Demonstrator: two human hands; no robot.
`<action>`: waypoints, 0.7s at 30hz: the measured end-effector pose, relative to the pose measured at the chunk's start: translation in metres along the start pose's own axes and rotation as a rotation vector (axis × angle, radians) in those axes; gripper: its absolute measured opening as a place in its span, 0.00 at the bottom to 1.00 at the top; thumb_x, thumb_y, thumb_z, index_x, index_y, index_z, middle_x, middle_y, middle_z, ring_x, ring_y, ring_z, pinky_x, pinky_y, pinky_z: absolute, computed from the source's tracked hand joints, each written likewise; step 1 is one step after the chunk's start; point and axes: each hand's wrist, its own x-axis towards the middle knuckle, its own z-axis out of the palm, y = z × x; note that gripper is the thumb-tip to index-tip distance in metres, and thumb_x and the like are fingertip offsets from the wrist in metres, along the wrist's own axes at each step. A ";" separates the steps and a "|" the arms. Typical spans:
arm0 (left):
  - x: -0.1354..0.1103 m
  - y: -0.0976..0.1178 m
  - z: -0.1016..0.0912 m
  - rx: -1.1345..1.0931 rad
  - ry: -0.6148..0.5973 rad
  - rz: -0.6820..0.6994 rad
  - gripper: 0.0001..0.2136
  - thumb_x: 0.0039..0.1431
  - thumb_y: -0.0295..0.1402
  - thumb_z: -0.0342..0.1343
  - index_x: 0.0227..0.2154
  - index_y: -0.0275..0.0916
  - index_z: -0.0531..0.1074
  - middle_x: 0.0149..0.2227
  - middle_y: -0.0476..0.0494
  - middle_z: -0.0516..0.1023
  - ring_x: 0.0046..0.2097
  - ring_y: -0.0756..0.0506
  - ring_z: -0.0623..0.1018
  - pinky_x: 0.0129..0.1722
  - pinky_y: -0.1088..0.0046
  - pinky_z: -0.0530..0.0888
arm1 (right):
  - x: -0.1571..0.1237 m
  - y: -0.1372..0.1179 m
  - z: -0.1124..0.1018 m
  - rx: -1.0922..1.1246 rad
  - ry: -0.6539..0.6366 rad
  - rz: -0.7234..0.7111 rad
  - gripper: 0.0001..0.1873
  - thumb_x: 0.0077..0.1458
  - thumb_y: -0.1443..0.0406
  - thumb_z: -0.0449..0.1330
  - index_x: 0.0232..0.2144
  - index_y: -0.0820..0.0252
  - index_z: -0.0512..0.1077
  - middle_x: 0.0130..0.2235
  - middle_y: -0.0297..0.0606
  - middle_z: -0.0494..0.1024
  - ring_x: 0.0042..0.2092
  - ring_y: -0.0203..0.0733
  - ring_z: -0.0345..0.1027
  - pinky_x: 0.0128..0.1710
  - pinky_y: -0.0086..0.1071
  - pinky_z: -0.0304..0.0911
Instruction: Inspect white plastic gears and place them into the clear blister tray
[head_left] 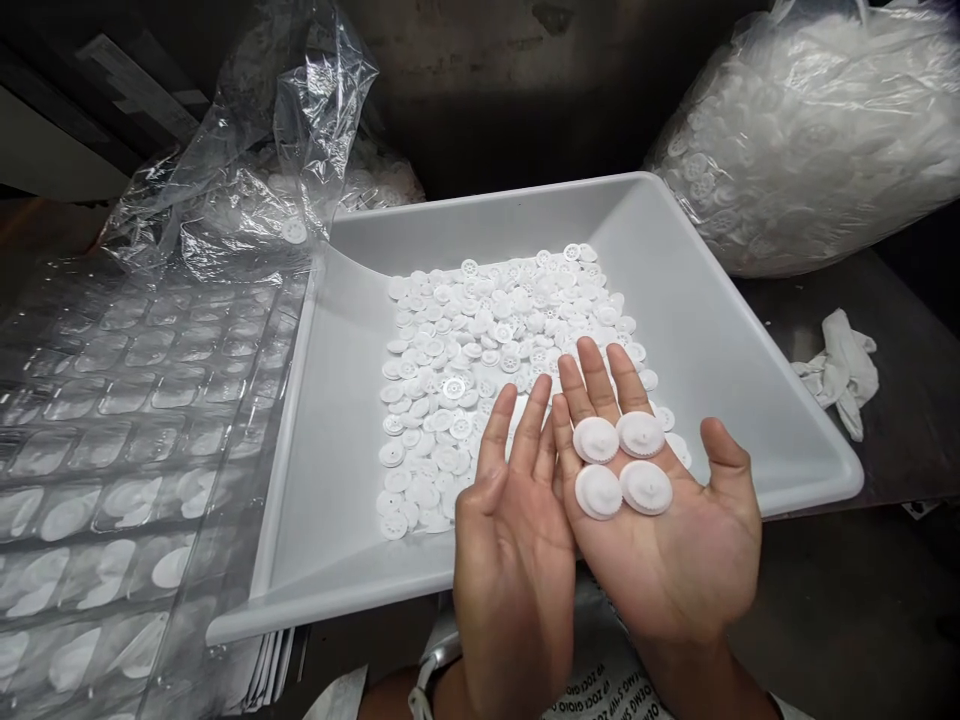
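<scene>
Upside-down black lettering [607,690] on white sack [592,640]; seemingly unreadable.

This looks like a factory packing station: a white tray [675,300] is holding hundreds of loose plastic gears [480,340], a bulk bag [802,150] of more gears is sitting on a dark table [810,310], and stacked clear blister trays [127,430] are lying alongside.

On my left I see a stack of clear plastic blister trays [127,450], with a crumpled clear plastic bag [300,130] lying over them. To the right, a bulging plastic bag of white parts [810,150] sits on a dark bench [900,450], near a crumpled white cloth [840,370].
</scene>
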 end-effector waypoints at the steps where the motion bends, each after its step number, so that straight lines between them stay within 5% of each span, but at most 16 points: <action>1: -0.001 -0.001 0.000 0.026 -0.005 -0.007 0.21 0.61 0.34 0.45 0.57 0.45 0.63 0.60 0.44 0.68 0.63 0.45 0.66 0.64 0.63 0.59 | -0.001 0.000 0.000 0.010 -0.006 -0.009 0.32 0.63 0.50 0.36 0.61 0.58 0.61 0.64 0.34 0.59 0.65 0.42 0.51 0.66 0.42 0.48; 12: -0.011 -0.011 0.000 0.180 0.002 0.009 0.22 0.55 0.30 0.52 0.54 0.52 0.67 0.60 0.50 0.68 0.65 0.43 0.61 0.65 0.61 0.56 | -0.008 -0.002 0.007 -0.088 -0.008 -0.052 0.30 0.60 0.60 0.35 0.58 0.55 0.64 0.60 0.34 0.65 0.64 0.41 0.54 0.64 0.41 0.53; 18: -0.003 -0.014 0.000 0.195 0.003 -0.051 0.23 0.54 0.34 0.53 0.55 0.48 0.67 0.60 0.47 0.67 0.64 0.40 0.63 0.65 0.61 0.57 | -0.003 -0.006 0.001 -0.457 -0.075 -0.131 0.31 0.61 0.64 0.30 0.61 0.53 0.59 0.60 0.34 0.65 0.64 0.42 0.54 0.60 0.46 0.60; 21: -0.004 -0.016 -0.001 0.191 -0.020 -0.071 0.23 0.53 0.35 0.54 0.54 0.49 0.68 0.60 0.47 0.67 0.64 0.39 0.63 0.64 0.58 0.59 | -0.004 -0.008 -0.001 -0.459 -0.143 -0.150 0.32 0.62 0.65 0.27 0.62 0.55 0.57 0.60 0.35 0.65 0.63 0.42 0.55 0.60 0.45 0.61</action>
